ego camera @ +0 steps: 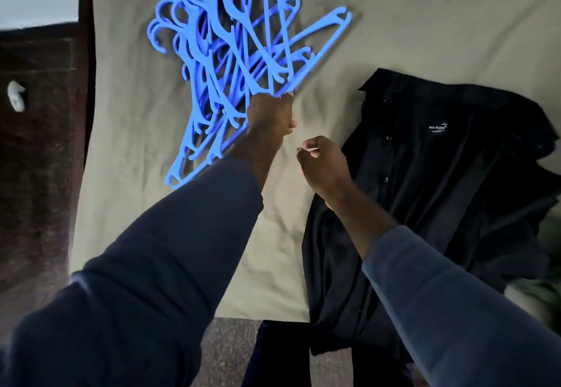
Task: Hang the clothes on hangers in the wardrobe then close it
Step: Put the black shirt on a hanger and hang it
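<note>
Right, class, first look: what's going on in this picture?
A person in dark long sleeves reaches over an olive cloth sheet. Their left grip is closed around the near end of a tangled pile of blue plastic hangers on the sheet. Their right grip hovers with curled fingers at the edge of a black buttoned shirt spread beside the pile; whether it holds anything is unclear. No garment is on a hanger yet.

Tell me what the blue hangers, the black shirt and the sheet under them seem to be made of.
The blue hangers look like moulded plastic: uniform colour, smooth, slightly glossy bars. The black shirt looks like matte woven cloth, perhaps cotton; it folds softly and has buttons and a sewn label. The sheet looks like thin matte fabric, finely creased.
</note>
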Demonstrator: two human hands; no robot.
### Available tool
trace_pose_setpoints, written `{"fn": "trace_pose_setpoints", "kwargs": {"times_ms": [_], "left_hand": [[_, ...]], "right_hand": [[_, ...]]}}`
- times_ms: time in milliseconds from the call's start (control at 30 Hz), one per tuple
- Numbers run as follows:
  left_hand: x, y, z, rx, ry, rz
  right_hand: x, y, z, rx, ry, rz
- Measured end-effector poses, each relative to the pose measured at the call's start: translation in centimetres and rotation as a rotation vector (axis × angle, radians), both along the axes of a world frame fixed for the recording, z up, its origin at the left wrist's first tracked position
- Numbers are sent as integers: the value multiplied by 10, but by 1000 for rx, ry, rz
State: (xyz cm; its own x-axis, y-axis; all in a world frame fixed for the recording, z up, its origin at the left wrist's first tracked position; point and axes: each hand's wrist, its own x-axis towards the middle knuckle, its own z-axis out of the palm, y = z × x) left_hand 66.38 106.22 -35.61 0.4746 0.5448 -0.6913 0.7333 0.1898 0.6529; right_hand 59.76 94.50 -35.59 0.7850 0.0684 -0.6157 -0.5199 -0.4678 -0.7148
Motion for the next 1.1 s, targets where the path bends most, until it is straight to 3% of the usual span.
{"fn": "trace_pose_setpoints", "kwargs": {"times_ms": [133, 267, 367, 433, 500, 600, 667, 733, 833, 900, 1100], "left_hand": [[14, -4, -5, 179, -98, -102], [27, 2, -8, 778, -230, -705], [43, 7, -11, 997, -20, -1141], [52, 15, -17, 1026, 162, -1252], [57, 22, -22, 1026, 277, -1276], [57, 20, -16, 1138, 259, -1275], [47, 10, -3, 1173, 158, -1213], [25, -5, 14, 1198, -9, -1107], [-30, -32, 24, 1175, -444, -945], [-73, -56, 20, 1102, -642, -944], [-161, -117, -9, 898, -629, -1152]], "right_hand": [[3, -11, -10, -5, 17, -9], [3, -17, -15, 37, 103, 104], [3, -21, -17, 16, 149, 230], [2, -20, -19, -21, 149, 311], [1, -19, -21, -37, 136, 353], [-1, -21, -22, -28, 133, 353], [1, -24, -22, 18, 134, 265], [6, -29, -17, 123, 97, 45], [16, -44, 7, 411, 89, -380], [19, -60, 22, 562, 124, -495], [-20, -122, 32, 484, 217, -613]]}}
